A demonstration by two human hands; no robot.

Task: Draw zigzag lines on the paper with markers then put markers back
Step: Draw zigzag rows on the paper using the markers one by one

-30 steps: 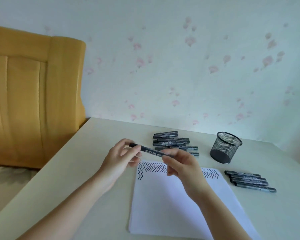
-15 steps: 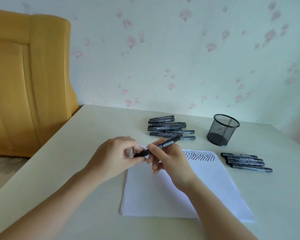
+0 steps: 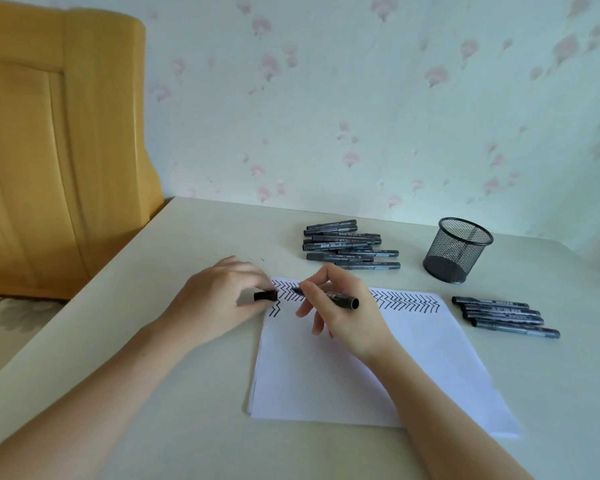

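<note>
A white sheet of paper (image 3: 354, 368) lies on the table with rows of black zigzag lines (image 3: 406, 301) along its far edge. My right hand (image 3: 343, 313) grips an uncapped black marker (image 3: 340, 298), its tip pointing left over the zigzags. My left hand (image 3: 219, 299) pinches the black marker cap (image 3: 265, 295) at the paper's top left corner. Cap and marker tip are a short gap apart.
A pile of several dark markers (image 3: 347, 245) lies beyond the paper. A black mesh pen cup (image 3: 456, 251) stands at the back right. Several more markers (image 3: 503, 317) lie in a row right of the paper. A yellow chair back (image 3: 56, 150) stands at the left.
The cap has come off the marker: my left hand now holds it apart, and my right hand has turned the marker tip leftwards over the paper. The camera tilted down.
</note>
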